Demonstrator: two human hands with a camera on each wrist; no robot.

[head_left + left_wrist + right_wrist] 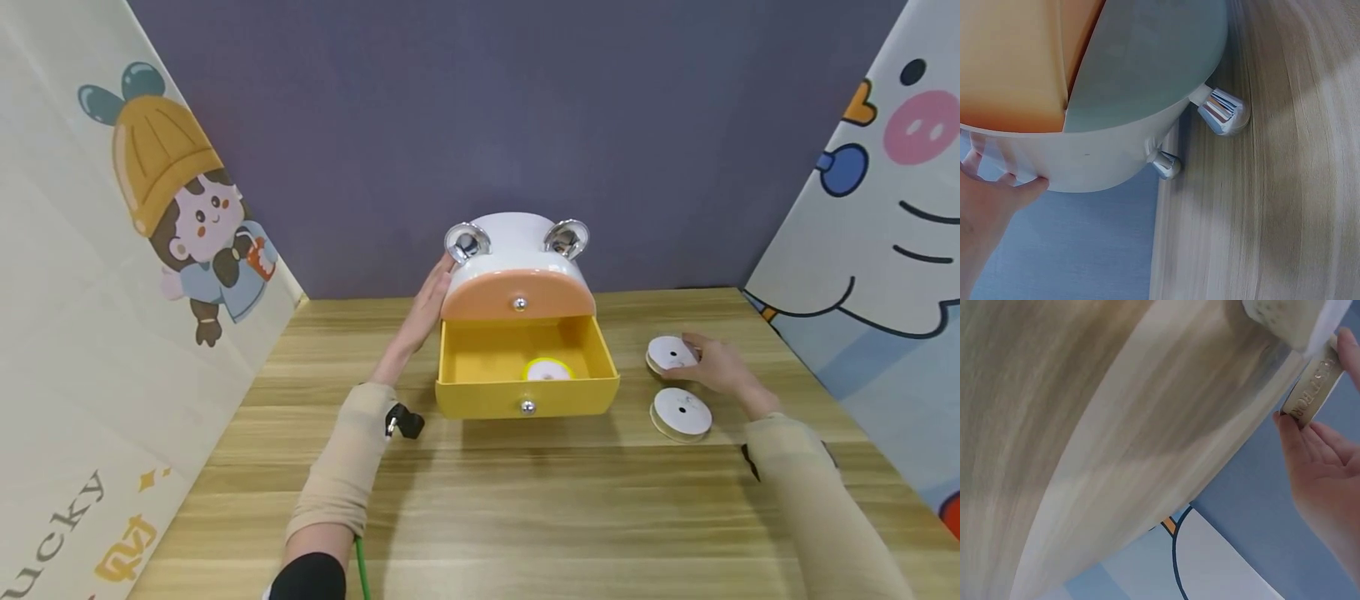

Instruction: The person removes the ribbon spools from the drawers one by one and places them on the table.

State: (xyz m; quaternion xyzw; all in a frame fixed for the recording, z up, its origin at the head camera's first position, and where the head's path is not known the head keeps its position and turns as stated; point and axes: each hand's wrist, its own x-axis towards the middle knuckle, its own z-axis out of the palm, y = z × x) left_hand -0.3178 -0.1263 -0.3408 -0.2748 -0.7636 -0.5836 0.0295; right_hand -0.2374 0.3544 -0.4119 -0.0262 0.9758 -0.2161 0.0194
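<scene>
A small drawer box (pixel 517 250) with a white domed top and two shiny ears has its yellow lower drawer (pixel 480 398) pulled out. One white spool with a yellow edge (pixel 547 369) lies inside that drawer. My left hand (pixel 427 310) rests against the left side of the box; in the left wrist view its fingers (pixel 1025 190) touch the white shell. At the right, my right hand (pixel 716 364) pinches a ribbon spool (pixel 667 353) by its rim, thumb and fingers on opposite sides. Raised lettering shows on the ribbon (pixel 1315 394) in the right wrist view.
A second white ribbon spool (pixel 681 412) lies on the wooden table (pixel 525 517), just in front of the held one. The peach upper drawer (pixel 517 292) is closed. A grey-blue wall (pixel 510 108) stands behind, and printed panels (pixel 900 242) flank both sides.
</scene>
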